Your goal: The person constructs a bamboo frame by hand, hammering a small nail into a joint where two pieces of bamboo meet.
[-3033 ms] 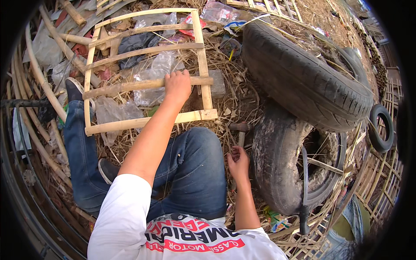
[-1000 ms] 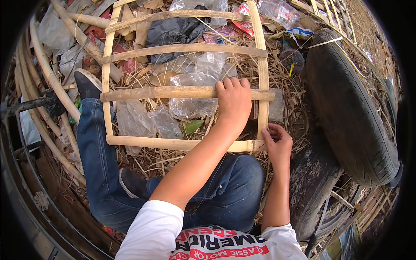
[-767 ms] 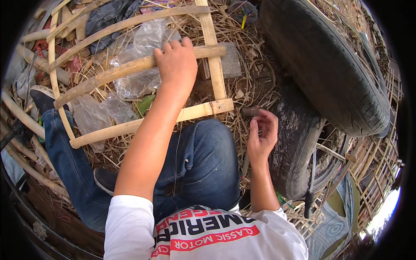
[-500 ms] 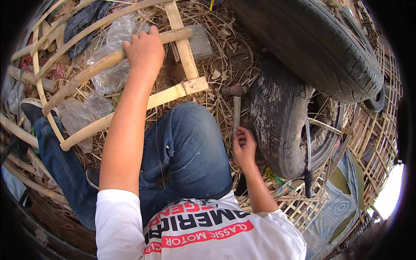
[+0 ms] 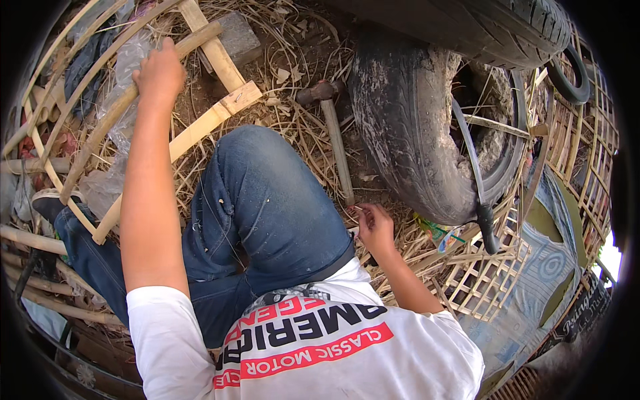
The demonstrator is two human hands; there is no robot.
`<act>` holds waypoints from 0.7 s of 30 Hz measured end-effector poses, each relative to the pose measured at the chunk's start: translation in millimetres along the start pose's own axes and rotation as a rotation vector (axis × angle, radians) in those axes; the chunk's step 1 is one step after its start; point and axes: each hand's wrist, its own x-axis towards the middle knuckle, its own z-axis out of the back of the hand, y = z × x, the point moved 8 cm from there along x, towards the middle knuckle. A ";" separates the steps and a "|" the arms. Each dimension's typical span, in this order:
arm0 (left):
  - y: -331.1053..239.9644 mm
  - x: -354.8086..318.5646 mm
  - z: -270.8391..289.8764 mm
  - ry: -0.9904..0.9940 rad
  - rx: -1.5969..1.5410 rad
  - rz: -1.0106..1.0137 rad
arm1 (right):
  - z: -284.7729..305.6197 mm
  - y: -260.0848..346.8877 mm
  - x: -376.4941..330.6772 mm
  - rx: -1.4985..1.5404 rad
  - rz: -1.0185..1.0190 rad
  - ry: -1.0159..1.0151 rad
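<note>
My left hand (image 5: 160,73) is closed around a round bamboo pole (image 5: 110,123), part of a frame lying at the left. Pale flat slats (image 5: 213,113) make up the frame's near side, joined at a corner beside my knee. On the straw-covered ground right of that corner lies a hammer (image 5: 337,143), its rusty head away from me and its wooden handle toward me. My right hand (image 5: 377,228) is just beyond the handle's end, apart from it. Its fingers are pinched together, with what seems a tiny thin piece at the tips, too small to name.
A grey block (image 5: 239,41) sits under the frame's far end. One worn tire (image 5: 400,127) lies right of the hammer, another tire (image 5: 493,30) above it. A black-handled curved blade (image 5: 477,167) rests against the worn tire. Bamboo lattice (image 5: 483,280) lies near right.
My view has shifted right. My right hand, beside the hammer handle before, has come away from its end, and the hammer lies at a slant. My left hand keeps its hold on the pole.
</note>
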 end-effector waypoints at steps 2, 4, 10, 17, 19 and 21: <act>0.2 -0.5 2.7 0.013 0.021 0.007 | 5.2 -21.1 -10.7 -0.011 -0.015 -0.034; -3.1 -2.4 2.0 0.026 0.038 0.007 | 11.2 -29.5 -9.3 -0.048 -0.014 -0.041; -3.4 -2.4 3.0 0.032 0.002 0.024 | -6.9 -22.2 35.5 -0.024 0.120 -0.142; -3.4 -2.7 7.0 0.039 -0.025 0.031 | -26.5 -6.0 73.3 -0.097 0.047 -0.177; -1.4 -3.9 6.3 0.035 -0.025 0.034 | -30.1 -8.5 76.2 -0.133 0.012 -0.179; -2.2 -2.4 3.4 0.034 -0.062 0.020 | -31.2 -12.6 77.1 -0.177 -0.004 -0.192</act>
